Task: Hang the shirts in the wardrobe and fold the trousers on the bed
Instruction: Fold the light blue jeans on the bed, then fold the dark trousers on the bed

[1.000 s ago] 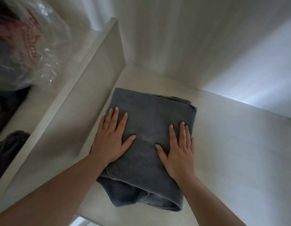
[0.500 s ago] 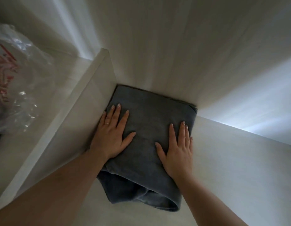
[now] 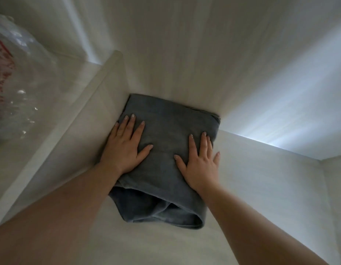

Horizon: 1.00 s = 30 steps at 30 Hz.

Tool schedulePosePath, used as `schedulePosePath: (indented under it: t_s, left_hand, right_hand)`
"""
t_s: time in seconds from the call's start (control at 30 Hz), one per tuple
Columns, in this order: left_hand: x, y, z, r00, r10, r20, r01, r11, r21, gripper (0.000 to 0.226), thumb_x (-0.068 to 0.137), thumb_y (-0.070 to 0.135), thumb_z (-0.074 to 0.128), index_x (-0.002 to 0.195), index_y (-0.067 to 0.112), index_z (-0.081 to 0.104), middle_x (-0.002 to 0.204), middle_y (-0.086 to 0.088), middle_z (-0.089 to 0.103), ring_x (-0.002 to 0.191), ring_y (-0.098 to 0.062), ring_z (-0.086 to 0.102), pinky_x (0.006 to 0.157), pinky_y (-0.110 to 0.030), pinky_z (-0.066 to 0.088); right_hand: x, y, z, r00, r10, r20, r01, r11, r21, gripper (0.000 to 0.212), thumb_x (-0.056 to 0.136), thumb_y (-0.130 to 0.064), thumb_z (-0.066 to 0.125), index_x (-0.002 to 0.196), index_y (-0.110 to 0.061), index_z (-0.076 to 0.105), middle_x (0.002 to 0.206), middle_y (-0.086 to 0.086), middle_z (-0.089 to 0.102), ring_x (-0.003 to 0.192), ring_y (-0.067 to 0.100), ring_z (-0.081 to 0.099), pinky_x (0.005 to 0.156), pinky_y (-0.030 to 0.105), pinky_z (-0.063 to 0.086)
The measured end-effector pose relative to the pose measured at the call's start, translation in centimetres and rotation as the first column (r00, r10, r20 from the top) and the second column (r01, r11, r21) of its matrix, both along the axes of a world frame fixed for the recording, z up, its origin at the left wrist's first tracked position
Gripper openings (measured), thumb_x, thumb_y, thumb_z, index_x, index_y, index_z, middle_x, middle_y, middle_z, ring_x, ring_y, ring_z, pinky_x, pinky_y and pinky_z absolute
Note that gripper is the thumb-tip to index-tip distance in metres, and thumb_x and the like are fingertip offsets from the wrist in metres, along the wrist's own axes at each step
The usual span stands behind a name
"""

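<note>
both your hands flat, fingers straight: left hand (image 3: 125, 150), right hand (image 3: 199, 165) pressing folded trousers (image 3: 166, 159) on wardrobe shelf (image 3: 261, 188), against divider (image 3: 85, 119). shirts unseen.

I see the trousers (image 3: 166, 150) folded and lying on the shelf (image 3: 261, 197), pushed into the far left corner. They touch the back wall (image 3: 185, 54) behind them and the side panel (image 3: 85, 119) on their left. My left hand (image 3: 125, 148) rests flat on the left part of the trousers. My right hand (image 3: 200, 165) rests flat on the right part. A bag (image 3: 18, 88) sits on the other side of the panel, far left.
</note>
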<state>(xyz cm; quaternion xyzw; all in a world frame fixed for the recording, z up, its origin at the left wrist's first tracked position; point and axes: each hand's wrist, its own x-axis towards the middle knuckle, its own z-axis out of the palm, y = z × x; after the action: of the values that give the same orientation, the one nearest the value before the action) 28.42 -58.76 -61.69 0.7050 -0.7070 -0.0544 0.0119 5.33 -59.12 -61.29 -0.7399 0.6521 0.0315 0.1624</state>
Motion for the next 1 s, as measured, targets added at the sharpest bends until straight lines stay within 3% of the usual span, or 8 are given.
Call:
schedulePosePath:
  t_s: [0.1,0.2,0.33,0.43,0.53,0.7,0.8,1.0]
  left_hand:
    - [-1.0,0.6,1.1,0.998,0.06,-0.02,-0.058,0.995,0.079,0.08,0.089,0.068,0.027,0.153,0.02,0.018,0.161,-0.013,0.01,0.148,-0.028,0.009,0.119,-0.044,0.009]
    - [-2.6,3.2,3.6,0.923,0.242,-0.298,-0.205,0.967,0.151,0.059,0.09,0.046,0.056,0.139,0.015,0.046,0.148,-0.012,0.041,0.137,-0.027,0.038,0.111,-0.041,0.033]
    - [-3.7,9.4,8.1,0.511,0.5,-0.699,-0.453,0.848,0.275,0.025,0.089,0.021,0.066,0.112,0.008,0.067,0.114,-0.009,0.068,0.107,-0.024,0.063,0.093,-0.03,0.046]
    - [-4.8,13.8,13.0,0.219,0.496,-0.84,-0.561,0.769,0.308,0.021,0.088,0.006,0.065,0.109,0.001,0.066,0.101,-0.013,0.068,0.084,-0.018,0.065,0.074,-0.015,0.049]
    - [-5.9,18.5,18.8,-0.003,0.433,-0.901,-0.609,0.714,0.345,0.021,0.09,0.002,0.062,0.11,-0.003,0.063,0.098,-0.014,0.064,0.09,-0.023,0.061,0.075,-0.022,0.045]
    - [-7.5,28.9,27.2,-0.113,0.284,-0.952,-0.714,0.644,0.277,0.015,0.093,0.008,0.058,0.093,0.023,0.062,0.093,-0.005,0.068,0.089,-0.02,0.06,0.075,-0.029,0.044]
    - [-8.3,35.5,30.9,-0.107,0.172,-0.979,-0.798,0.572,0.188,0.011,0.09,0.014,0.064,0.098,0.021,0.066,0.085,0.007,0.072,0.082,-0.007,0.066,0.067,-0.015,0.051]
    - [-8.7,47.1,35.9,-0.071,0.089,-0.994,-0.916,0.387,0.1,0.011,0.089,0.021,0.067,0.098,0.026,0.07,0.091,0.006,0.073,0.086,-0.008,0.069,0.081,-0.027,0.052]
  right_hand:
    - [-0.4,-0.3,2.0,0.998,0.021,-0.065,-0.016,0.997,0.077,0.08,0.087,-0.07,0.029,0.152,-0.031,0.004,0.16,0.006,-0.009,0.148,0.025,-0.005,0.115,0.054,0.006]
    - [-0.7,1.1,4.6,0.994,-0.08,0.074,0.076,0.996,0.05,0.056,0.089,-0.048,0.05,0.14,-0.025,0.042,0.147,0.01,0.039,0.133,0.03,0.038,0.104,0.041,0.037]
    - [0.6,5.9,9.0,0.739,-0.337,0.584,0.273,0.942,0.197,0.033,0.088,-0.025,0.059,0.12,-0.021,0.061,0.108,-0.004,0.066,0.108,0.02,0.06,0.079,0.021,0.04]
    - [1.0,9.1,13.0,0.647,-0.247,0.721,0.211,0.967,0.143,0.027,0.087,-0.02,0.063,0.114,-0.021,0.066,0.093,-0.013,0.065,0.096,0.008,0.061,0.074,0.009,0.039]
    - [1.8,12.0,18.0,0.61,-0.156,0.777,0.105,0.988,0.116,0.022,0.087,-0.018,0.063,0.109,-0.024,0.066,0.091,-0.013,0.066,0.087,0.002,0.06,0.066,-0.004,0.034]
    - [3.5,19.1,26.5,0.39,-0.01,0.921,-0.165,0.983,0.081,0.019,0.088,-0.004,0.062,0.096,-0.021,0.063,0.083,-0.009,0.066,0.074,-0.005,0.062,0.068,0.004,0.042]
    - [4.1,23.8,30.5,0.332,0.117,0.936,-0.346,0.938,0.005,0.027,0.088,-0.005,0.062,0.089,-0.032,0.062,0.083,-0.015,0.066,0.074,-0.008,0.062,0.068,0.007,0.045]
    - [6.4,32.1,35.6,0.202,0.252,0.946,-0.612,0.787,-0.079,0.023,0.088,-0.013,0.065,0.09,-0.036,0.065,0.089,-0.01,0.071,0.086,-0.004,0.065,0.076,0.008,0.047]
